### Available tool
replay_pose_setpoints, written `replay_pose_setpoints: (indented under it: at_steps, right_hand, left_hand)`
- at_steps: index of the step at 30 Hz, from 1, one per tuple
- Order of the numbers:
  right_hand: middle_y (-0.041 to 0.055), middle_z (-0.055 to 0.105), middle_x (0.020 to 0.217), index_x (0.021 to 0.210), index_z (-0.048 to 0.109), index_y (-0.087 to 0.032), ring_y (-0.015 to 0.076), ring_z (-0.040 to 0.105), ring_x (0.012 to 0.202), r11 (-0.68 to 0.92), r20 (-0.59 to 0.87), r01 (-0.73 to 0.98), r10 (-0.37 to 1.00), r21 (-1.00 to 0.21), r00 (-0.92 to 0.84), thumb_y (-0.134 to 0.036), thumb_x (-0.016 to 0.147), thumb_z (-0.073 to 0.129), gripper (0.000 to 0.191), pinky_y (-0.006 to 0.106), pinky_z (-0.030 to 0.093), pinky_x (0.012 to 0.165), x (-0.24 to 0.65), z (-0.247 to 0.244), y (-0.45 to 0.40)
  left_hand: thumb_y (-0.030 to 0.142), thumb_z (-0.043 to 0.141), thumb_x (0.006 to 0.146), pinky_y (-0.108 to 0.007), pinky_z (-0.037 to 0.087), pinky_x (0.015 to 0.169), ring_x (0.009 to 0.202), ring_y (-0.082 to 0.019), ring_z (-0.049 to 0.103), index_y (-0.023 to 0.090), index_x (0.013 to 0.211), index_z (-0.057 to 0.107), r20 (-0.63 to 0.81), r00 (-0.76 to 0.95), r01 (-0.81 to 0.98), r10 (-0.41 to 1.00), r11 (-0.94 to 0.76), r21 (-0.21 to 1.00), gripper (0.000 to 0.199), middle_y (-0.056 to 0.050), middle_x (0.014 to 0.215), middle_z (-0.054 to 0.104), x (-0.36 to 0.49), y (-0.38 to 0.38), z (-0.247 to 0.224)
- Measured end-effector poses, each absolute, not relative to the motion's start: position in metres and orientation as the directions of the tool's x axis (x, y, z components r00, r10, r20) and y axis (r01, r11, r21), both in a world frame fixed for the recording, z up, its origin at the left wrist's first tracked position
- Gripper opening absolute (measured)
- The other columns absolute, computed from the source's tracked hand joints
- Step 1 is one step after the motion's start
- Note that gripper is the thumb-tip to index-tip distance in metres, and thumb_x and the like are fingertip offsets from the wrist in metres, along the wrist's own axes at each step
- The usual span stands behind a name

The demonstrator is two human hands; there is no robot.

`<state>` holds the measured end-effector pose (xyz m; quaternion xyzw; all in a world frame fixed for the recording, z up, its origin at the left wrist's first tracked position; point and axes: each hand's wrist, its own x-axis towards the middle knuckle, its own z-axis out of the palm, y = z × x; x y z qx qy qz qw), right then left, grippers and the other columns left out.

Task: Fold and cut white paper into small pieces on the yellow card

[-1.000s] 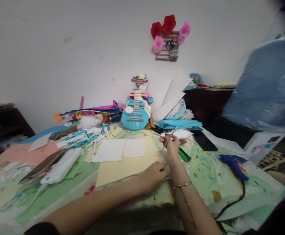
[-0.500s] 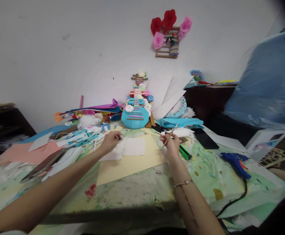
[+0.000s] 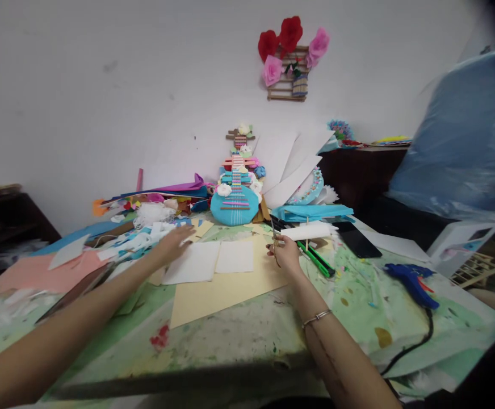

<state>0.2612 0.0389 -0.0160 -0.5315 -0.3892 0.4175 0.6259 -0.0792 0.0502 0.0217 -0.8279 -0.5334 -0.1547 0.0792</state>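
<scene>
My left hand [image 3: 174, 244] reaches over the left edge of a white paper sheet [image 3: 193, 262], beside the heap of paper scraps; its fingers are stretched out and seem to hold nothing. A second, smaller white sheet [image 3: 235, 257] lies to its right. Both rest on a larger cream sheet [image 3: 217, 298]. In my right hand [image 3: 286, 254] is a slim pair of scissors [image 3: 274, 230] with gold-coloured handles, blades pointing up and away. The hand partly hides the handles. It hovers near the cream sheet's right edge, left of a green utility knife [image 3: 322, 264].
A blue paper lute-shaped craft [image 3: 234, 205] leans against the wall. Paper strips and scraps [image 3: 145, 238] are heaped at left beside pink paper [image 3: 51, 267]. A black phone [image 3: 358, 240] and a blue glue gun [image 3: 413, 287] with its cord lie at right.
My left hand has moved left, and its fingers have straightened. My right hand has shifted left and turned the scissors more upright, uncovering more of the green knife.
</scene>
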Motion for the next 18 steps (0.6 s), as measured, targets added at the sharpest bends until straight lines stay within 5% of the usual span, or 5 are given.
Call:
replay_pose_setpoints:
  at_steps: [6, 12, 18]
  right_hand:
    - [-0.0051, 0.059, 0.048, 0.079, 0.061, -0.015, 0.0119, 0.056, 0.038, 0.097, 0.088, -0.006, 0.929, -0.995, 0.359, -0.003, 0.052, 0.059, 0.03, 0.016, 0.039, 0.034, 0.267, -0.023, 0.041]
    - [-0.0036, 0.061, 0.052, 0.082, 0.062, -0.015, 0.0125, 0.058, 0.04, 0.107, 0.129, 0.082, 0.927, -0.991, 0.351, -0.004, 0.053, 0.059, 0.031, 0.016, 0.039, 0.035, 0.268, -0.027, 0.047]
    - [-0.002, 0.064, 0.058, 0.087, 0.061, -0.016, 0.013, 0.061, 0.045, 0.1, 0.151, 0.16, 0.928, -0.982, 0.342, -0.007, 0.057, 0.058, 0.031, 0.018, 0.042, 0.039, 0.269, -0.027, 0.047]
  left_hand:
    - [0.046, 0.031, 0.091, -0.043, 0.012, 0.111, 0.139, -0.022, 0.01, 0.023, 0.144, 0.018, 0.027, 0.805, 0.588, 0.593, -0.803, 0.095, 0.06, -0.007, 0.151, 0.018, 0.029, 0.005, -0.011]
    - [0.051, 0.024, 0.091, -0.055, 0.012, 0.108, 0.138, -0.03, 0.011, 0.019, 0.145, 0.015, -0.012, 0.645, 0.76, 0.764, -0.64, 0.113, 0.063, -0.013, 0.15, 0.018, 0.055, 0.01, -0.018]
    - [0.043, 0.03, 0.092, -0.054, 0.017, 0.108, 0.136, -0.033, 0.02, 0.016, 0.142, 0.026, 0.092, 0.648, 0.74, 0.756, -0.653, 0.159, 0.057, -0.014, 0.148, 0.026, 0.063, 0.013, -0.017]
